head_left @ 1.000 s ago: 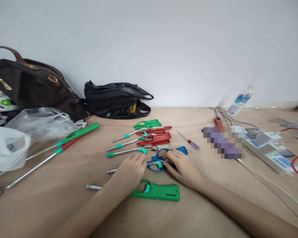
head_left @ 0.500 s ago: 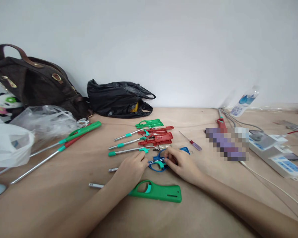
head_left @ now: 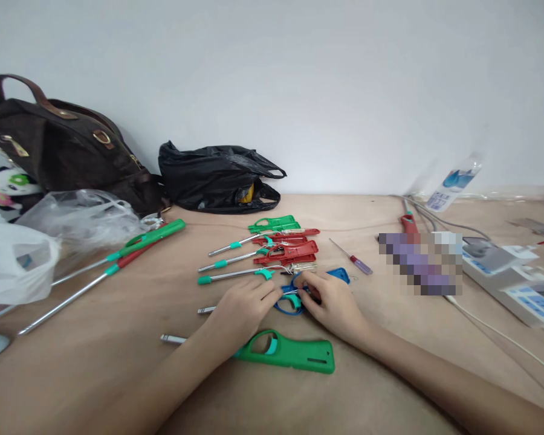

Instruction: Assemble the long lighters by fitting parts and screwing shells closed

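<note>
A blue gas lighter (head_left: 338, 275) with a teal trigger lies with its inside showing, between my two hands. My left hand (head_left: 249, 305) is closed over its front part, fingers curled at the trigger end; a metal tube tip sticks out to the left under the wrist. From the other side, my right hand (head_left: 333, 300) pinches at the middle of the blue casing, where thin pale wires run; the fingertips partly hide them. Below my hands lies a green gas lighter (head_left: 299, 354), its metal tube passing under my left forearm.
Beyond my hands lie opened red lighter casings (head_left: 294, 252), a green casing (head_left: 274, 223) and several metal tubes. A screwdriver (head_left: 360, 264) is to the right, near a power strip (head_left: 503, 284). Plastic bags (head_left: 217, 178), a backpack (head_left: 68, 145) and a water bottle (head_left: 453, 181) stand by the wall.
My left hand has moved slightly right, closer to my right hand, covering more of the pale wires. The whole view has shifted a little.
</note>
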Demonstrator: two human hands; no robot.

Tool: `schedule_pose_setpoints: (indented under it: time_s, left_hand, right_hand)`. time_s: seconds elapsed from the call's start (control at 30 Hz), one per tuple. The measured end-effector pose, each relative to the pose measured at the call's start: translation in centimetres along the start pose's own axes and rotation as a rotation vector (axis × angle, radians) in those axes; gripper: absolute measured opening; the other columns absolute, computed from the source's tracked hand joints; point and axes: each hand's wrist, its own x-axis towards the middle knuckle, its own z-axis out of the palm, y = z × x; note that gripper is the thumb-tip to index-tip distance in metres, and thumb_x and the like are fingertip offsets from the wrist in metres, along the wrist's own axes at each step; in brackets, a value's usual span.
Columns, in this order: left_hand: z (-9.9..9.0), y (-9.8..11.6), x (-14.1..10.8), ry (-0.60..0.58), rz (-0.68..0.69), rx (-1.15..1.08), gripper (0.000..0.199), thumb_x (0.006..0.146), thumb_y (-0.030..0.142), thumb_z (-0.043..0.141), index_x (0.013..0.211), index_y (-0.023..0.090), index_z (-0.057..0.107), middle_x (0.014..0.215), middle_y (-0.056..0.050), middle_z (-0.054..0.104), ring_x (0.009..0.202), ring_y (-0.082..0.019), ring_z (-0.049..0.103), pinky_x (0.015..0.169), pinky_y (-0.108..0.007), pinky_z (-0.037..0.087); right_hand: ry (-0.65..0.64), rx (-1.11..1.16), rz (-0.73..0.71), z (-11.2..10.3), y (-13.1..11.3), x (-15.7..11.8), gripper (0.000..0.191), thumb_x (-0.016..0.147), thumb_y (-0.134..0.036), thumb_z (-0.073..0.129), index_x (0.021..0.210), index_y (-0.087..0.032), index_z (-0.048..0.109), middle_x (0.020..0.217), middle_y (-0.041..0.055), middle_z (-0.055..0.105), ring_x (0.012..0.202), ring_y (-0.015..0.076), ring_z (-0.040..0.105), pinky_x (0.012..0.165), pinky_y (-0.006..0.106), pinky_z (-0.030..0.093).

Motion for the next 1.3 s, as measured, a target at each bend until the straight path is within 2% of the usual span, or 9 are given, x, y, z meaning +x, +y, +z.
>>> schedule_pose_setpoints:
  time_s: [0.33, 0.63, 0.77, 0.87, 0.97, 1.1, 1.2, 1.3]
  left_hand:
    - [0.2, -0.1, -0.1, -0.007, 0.009, 0.055, 0.029, 0.093, 0.010, 0.038, 0.101, 0.017, 0.064, 0.083, -0.005, 0.060, 0.079, -0.019, 0.059, 0.064, -0.027, 0.045]
    - [0.2, -0.4, 0.1, 0.005, 0.109, 0.116, 0.027, 0.095, 0.009, 0.037, 0.099, 0.014, 0.063, 0.089, -0.007, 0.061, 0.077, -0.019, 0.057, 0.064, -0.029, 0.045]
    - [0.1, -0.5, 0.2, 0.011, 0.143, 0.113, 0.029, 0.097, 0.010, 0.034, 0.091, 0.015, 0.062, 0.090, -0.007, 0.061, 0.077, -0.019, 0.056, 0.064, -0.030, 0.044]
    - [0.2, -0.5, 0.3, 0.035, 0.161, 0.124, 0.028, 0.097, 0.010, 0.035, 0.090, 0.015, 0.062, 0.090, -0.006, 0.061, 0.075, -0.019, 0.055, 0.064, -0.030, 0.042]
    - [0.2, -0.5, 0.3, 0.039, 0.158, 0.122, 0.029, 0.097, 0.010, 0.035, 0.088, 0.015, 0.062, 0.088, -0.005, 0.060, 0.074, -0.019, 0.055, 0.064, -0.030, 0.042]
    - [0.2, -0.4, 0.2, 0.022, 0.134, 0.107, 0.034, 0.099, 0.011, 0.030, 0.090, 0.015, 0.063, 0.088, -0.007, 0.060, 0.077, -0.020, 0.055, 0.064, -0.031, 0.042]
    - [0.4, -0.4, 0.2, 0.008, 0.136, 0.099, 0.032, 0.098, 0.012, 0.032, 0.093, 0.014, 0.063, 0.091, -0.007, 0.061, 0.078, -0.020, 0.056, 0.066, -0.031, 0.044]
    - [0.4, -0.5, 0.2, -0.013, 0.134, 0.101, 0.025, 0.096, 0.011, 0.038, 0.094, 0.014, 0.063, 0.092, -0.006, 0.062, 0.079, -0.021, 0.057, 0.067, -0.032, 0.045]
  right_hand:
    - [-0.050, 0.003, 0.026, -0.1, 0.0, 0.5, 0.013, 0.077, -0.011, 0.053, 0.082, -0.021, 0.061, 0.066, -0.0011, 0.058, 0.060, 0.0141, 0.051, 0.056, 0.023, 0.029]
    - [-0.153, 0.135, 0.201, -0.5, -0.3, 2.4, 0.017, 0.062, -0.003, 0.057, 0.059, -0.020, 0.055, 0.057, -0.0032, 0.055, 0.054, 0.0119, 0.048, 0.049, 0.022, 0.029]
    - [-0.194, 0.193, 0.233, -0.8, -0.1, 2.8, 0.020, 0.059, 0.001, 0.057, 0.059, -0.019, 0.054, 0.056, -0.0042, 0.053, 0.054, 0.0113, 0.048, 0.049, 0.021, 0.030]
    - [-0.186, 0.190, 0.157, -1.1, -0.2, 2.6, 0.023, 0.061, 0.004, 0.054, 0.064, -0.019, 0.056, 0.058, -0.0048, 0.052, 0.055, 0.0108, 0.047, 0.050, 0.021, 0.030]
    - [-0.218, 0.151, -0.037, -1.7, -0.2, 2.5, 0.025, 0.068, 0.006, 0.051, 0.068, -0.019, 0.056, 0.062, -0.0043, 0.053, 0.057, 0.0107, 0.047, 0.054, 0.022, 0.032]
    - [-0.292, 0.126, -0.222, -2.6, 0.5, 2.4, 0.023, 0.081, 0.001, 0.050, 0.077, -0.019, 0.060, 0.075, -0.0007, 0.062, 0.069, 0.0131, 0.056, 0.063, 0.024, 0.039]
    - [-0.289, 0.125, -0.277, -3.0, 1.2, 2.0, 0.018, 0.086, -0.006, 0.053, 0.086, -0.020, 0.064, 0.091, 0.0033, 0.066, 0.081, 0.0163, 0.061, 0.072, 0.028, 0.045]
    - [-0.283, 0.164, -0.266, -3.2, 1.7, 1.5, 0.012, 0.086, -0.013, 0.060, 0.093, -0.020, 0.065, 0.100, 0.0051, 0.067, 0.090, 0.0188, 0.062, 0.079, 0.032, 0.048]
